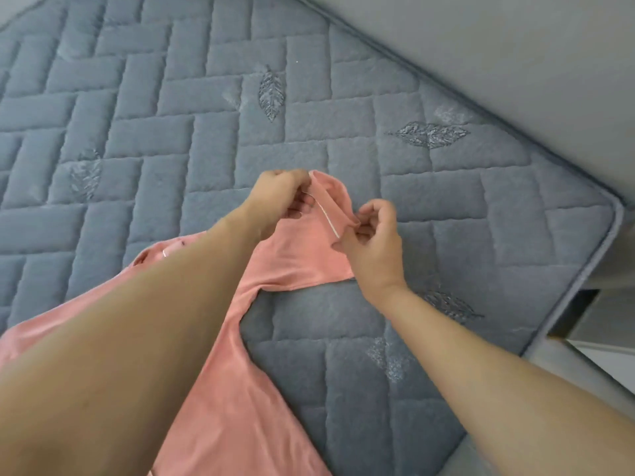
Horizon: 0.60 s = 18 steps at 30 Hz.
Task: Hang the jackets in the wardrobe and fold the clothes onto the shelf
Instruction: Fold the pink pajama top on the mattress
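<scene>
Here, a salmon-pink garment (240, 389) is spread over a quilted blue-grey mattress (165, 108), its body lying toward the near left and largely hidden beneath the left forearm (130, 321). One narrow part of it, seemingly a sleeve (302, 255), is stretched away from the body toward the middle of the bed, and its end is lifted off the mattress. That end, finished with a thin white-edged cuff (328, 214), is held between both hands. The upper corner of the cuff is pinched by the left hand (278, 197), whose fingers are curled around the fabric. The lower corner is pinched by the right hand (374, 242), with thumb and curled fingers closed on the cloth. The two hands are set close together, the cuff drawn taut between them. A small white mark and a dark speck can be seen on the pink cloth near the left elbow, though what they are cannot be told. The mattress is stitched in a herringbone brick pattern and embroidered with scattered leaf motifs (271, 94). Its rounded corner (615, 214) is seen at the right, bordered by piping. Beyond its far edge, a plain pale wall (515, 46) is visible.
</scene>
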Tool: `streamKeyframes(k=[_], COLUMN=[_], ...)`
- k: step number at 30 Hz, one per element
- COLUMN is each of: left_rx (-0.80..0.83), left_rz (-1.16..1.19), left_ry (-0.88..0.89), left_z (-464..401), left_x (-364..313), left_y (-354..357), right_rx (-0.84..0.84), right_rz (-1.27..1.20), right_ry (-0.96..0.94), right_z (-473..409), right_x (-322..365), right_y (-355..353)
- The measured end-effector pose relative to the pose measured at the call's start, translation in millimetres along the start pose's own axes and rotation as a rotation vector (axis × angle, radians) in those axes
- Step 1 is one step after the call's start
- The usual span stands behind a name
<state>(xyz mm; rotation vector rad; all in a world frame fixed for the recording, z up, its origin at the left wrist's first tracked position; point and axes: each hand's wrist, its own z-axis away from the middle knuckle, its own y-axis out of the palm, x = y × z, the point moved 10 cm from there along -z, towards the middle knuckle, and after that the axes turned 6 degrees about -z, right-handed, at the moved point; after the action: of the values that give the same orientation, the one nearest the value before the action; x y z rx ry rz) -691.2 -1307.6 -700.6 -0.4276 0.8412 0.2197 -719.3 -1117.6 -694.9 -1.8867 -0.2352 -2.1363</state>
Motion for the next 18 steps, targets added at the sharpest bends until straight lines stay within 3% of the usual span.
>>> streamKeyframes(k=[5,11,18], left_rx=[-0.080,-0.317,-0.544], left_rz=[0.152,0.158,0.226], left_ry=[-0.041,-0.039,-0.162], left_z=[49,111,184], left_x=[50,125,264], left_y=[-105,-249,-393], right_rx=[0.174,0.395,0.686], right_rz=[0.078,0.111,0.261], right_ry=[-0.143,-0.286,-0.332], right_z=[65,158,265], right_x=[33,57,36], right_y=[110,243,380])
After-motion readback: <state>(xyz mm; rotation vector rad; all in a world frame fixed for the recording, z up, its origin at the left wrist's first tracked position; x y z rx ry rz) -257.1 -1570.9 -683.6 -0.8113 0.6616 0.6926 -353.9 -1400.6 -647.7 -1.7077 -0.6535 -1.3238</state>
